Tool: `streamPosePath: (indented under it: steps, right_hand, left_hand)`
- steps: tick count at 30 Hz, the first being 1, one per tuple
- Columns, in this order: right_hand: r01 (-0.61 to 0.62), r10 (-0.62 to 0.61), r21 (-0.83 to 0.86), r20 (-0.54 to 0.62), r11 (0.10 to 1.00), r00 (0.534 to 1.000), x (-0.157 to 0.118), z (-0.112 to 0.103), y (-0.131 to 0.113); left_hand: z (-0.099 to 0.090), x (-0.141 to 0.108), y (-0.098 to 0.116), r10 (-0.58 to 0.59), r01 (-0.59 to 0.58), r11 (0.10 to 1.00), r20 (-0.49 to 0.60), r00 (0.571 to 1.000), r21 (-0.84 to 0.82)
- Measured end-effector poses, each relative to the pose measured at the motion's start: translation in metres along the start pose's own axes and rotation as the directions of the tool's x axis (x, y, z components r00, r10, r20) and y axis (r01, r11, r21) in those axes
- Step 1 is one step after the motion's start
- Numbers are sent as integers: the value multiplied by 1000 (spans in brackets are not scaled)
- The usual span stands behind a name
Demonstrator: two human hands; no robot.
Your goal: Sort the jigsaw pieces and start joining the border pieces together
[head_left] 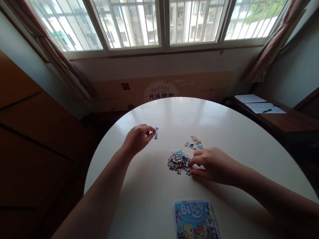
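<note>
My left hand [139, 136] is over the left part of a round white table [139, 199], thumb and forefinger pinched on a jigsaw puzzle piece [156, 132]. Other puzzle pieces [156, 137] lie directly above and below that one, in a short column. At the right edge of a heap of jigsaw pieces [178, 161] is my right hand [209, 163]. Its thumb and fingers are apart, with the fingertips at the heap; no piece shows in its grasp. Just beyond the heap, several loose pieces [194, 142] are scattered.
A blue picture sheet [195, 220] lettered "Bluey" lies at the table's near edge. On a brown side table [296, 118] at right are papers [264, 108] and a pen [267, 111]. A printed cardboard panel [107, 88] stands under the windows, beyond the table.
</note>
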State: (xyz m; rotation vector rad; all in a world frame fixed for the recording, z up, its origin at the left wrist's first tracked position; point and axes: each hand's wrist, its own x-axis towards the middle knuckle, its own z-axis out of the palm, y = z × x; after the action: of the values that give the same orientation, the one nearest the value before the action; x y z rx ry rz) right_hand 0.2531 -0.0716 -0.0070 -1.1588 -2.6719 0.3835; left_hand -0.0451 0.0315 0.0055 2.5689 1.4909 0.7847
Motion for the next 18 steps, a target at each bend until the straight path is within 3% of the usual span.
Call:
streamPosePath:
  steps: [4, 6, 9, 14, 18]
  right_hand:
    - [-9, 9, 20, 3, 1000, 1000, 0, 2, 0]
    - [-22, 22, 55, 4, 998, 1000, 0, 3, 0]
    - [-52, 51, 170, 9, 984, 999, 2, 3, 2]
    - [-136, 99, 479, 101, 867, 990, 3, -2, 6]
    - [-233, 195, 666, 133, 709, 972, 2, -5, 9]
  left_hand:
    - [10, -6, 33, 20, -19, 1000, 50, 999, -14]
    - [17, -12, 55, 108, -99, 992, 134, 985, -76]
    - [23, -20, 81, 254, -228, 966, 257, 933, -125]
    - [18, -22, 91, 301, -269, 952, 275, 913, -148]
    - [11, -22, 92, 326, -239, 920, 267, 907, -312]
